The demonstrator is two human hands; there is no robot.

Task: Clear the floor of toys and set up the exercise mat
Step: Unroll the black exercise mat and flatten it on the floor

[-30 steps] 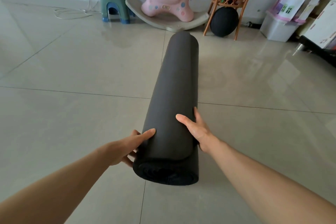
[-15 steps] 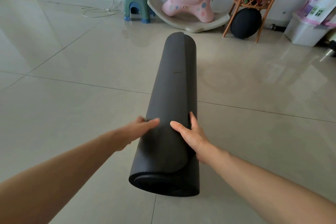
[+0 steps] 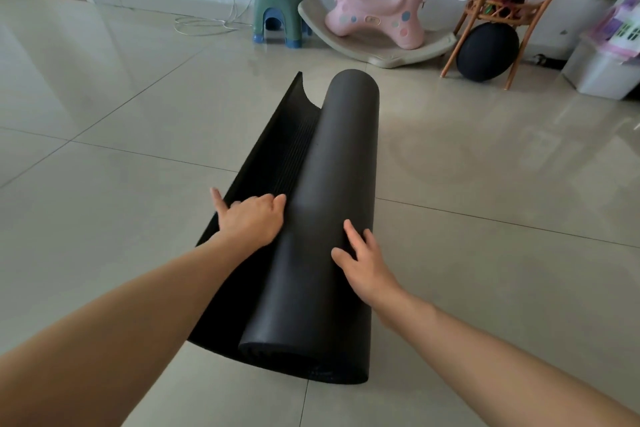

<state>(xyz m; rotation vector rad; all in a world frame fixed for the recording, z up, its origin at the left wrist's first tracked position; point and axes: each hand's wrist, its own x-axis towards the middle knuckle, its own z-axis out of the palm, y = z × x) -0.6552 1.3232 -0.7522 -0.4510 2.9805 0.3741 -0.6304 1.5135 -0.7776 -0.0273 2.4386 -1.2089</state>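
A: Head view. Fingers of the left hand: we see them curled downward onto the ribbed, unrolled flap of the exercise mat, thumb stretched out to the left over the flap's outer edge. Whether they pinch the flap or only press it, we cannot tell.

B: And the right hand?

A: We find it flat on the roll's upper right flank, fingers straight and slightly spread, holding nothing.

B: Where do we place the mat?

A: On the tiled floor, near its middle, lengthwise away from us. Most of it is rolled; one narrow strip lies open along the roll's left side, its far corner curling upward.

B: The far edge of the floor?

A: Along the wall we note a green stool over a blue one, a pink rocking toy, a rattan stand with a black ball beneath it, and a white bin at the far right corner. A white cable lies left of the stool.
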